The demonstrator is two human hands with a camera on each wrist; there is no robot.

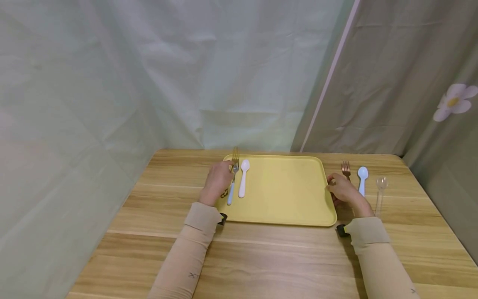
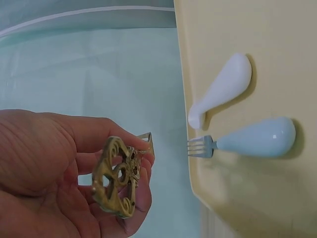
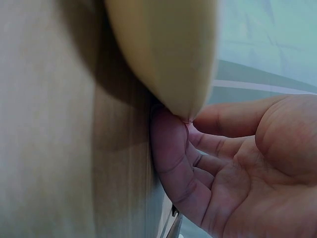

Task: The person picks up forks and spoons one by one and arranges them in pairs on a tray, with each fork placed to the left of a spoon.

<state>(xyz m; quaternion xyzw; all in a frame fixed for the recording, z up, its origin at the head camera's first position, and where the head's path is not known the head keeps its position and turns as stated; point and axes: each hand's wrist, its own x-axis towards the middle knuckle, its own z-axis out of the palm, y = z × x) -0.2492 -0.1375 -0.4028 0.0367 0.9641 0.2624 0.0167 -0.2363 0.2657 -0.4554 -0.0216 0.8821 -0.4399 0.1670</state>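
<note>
My left hand (image 1: 218, 179) holds an ornate gold fork (image 2: 118, 206) between thumb and fingers over the left edge of the yellow tray (image 1: 284, 191). The fork's pierced handle end faces the left wrist camera. Inside the tray, near its left side, lie a fork with a light blue handle (image 1: 231, 192) and a white spoon (image 1: 242, 182), side by side. My right hand (image 1: 345, 192) pinches the tray's right rim, its thumb above and a finger underneath, as the right wrist view shows.
To the right of the tray, on the wooden table (image 1: 269, 261), lie a copper-coloured fork (image 1: 346, 168), a light blue spoon (image 1: 362, 173) and a clear spoon (image 1: 381, 182). My right hand partly covers the copper fork. A pale curtain (image 1: 242, 83) hangs behind the table.
</note>
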